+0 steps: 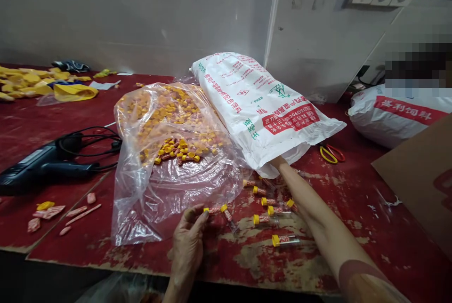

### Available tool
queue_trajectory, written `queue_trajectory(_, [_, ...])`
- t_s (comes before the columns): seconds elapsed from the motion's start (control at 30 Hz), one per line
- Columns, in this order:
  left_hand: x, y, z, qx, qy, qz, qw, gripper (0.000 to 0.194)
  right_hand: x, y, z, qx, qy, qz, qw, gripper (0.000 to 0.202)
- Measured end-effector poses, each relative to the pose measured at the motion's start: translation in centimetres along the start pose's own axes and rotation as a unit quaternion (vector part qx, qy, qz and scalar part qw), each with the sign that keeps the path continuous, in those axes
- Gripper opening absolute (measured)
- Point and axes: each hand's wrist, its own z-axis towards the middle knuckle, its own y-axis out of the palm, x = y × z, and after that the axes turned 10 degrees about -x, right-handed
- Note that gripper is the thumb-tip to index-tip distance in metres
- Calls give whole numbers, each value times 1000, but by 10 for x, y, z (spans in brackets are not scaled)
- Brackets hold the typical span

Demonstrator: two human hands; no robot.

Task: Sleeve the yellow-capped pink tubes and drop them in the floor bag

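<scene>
Between thumb and fingers of my left hand (pixel 190 230) is the yellow cap end of a small clear tube (pixel 213 210) with reddish contents. Right beside it lies another yellow-capped tube (pixel 229 216). My right forearm (pixel 310 209) reaches into the mouth of a white woven sack (pixel 254 100) with red and green print, so the fingers are hidden. Several similar tubes (pixel 263 219) lie scattered on the worn red table (pixel 226 260) between my arms. A large clear plastic bag (pixel 141 199) full of yellow-capped tubes lies open behind my left hand.
On the left rest a dark heat gun (pixel 52 162) with its cord and some loose wrapped pieces (pixel 49 211). Yellow items (pixel 28 82) are piled at the far left. Scissors (pixel 330 153), a second sack (pixel 384 119) and a cardboard box (pixel 420 171) are to the right.
</scene>
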Motion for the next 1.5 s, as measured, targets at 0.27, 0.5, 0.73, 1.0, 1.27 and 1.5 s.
queue_trajectory(0.27, [-9,13,-28,-23,-16,-70,997,36,2,-22,-42,42,85,-85,992,26])
queue_trajectory(0.5, [-19,53,-36,-66,-42,-99,992,36,-15,-24,-171,-3,-53,46,998,26])
queue_trajectory(0.73, [-33,82,-55,-101,-8,-51,994,28,-46,3,-216,16,-176,18,984,25])
queue_trajectory(1.0, [-39,74,-78,-134,2,81,988,32,-68,30,-220,61,-206,-39,976,28])
queue_trajectory(1.27, [-50,69,-105,-177,18,152,972,26,-87,60,-248,89,-161,40,982,24])
queue_trajectory(1.5, [-60,58,-104,-274,71,280,918,23,-64,49,-282,-44,68,335,939,34])
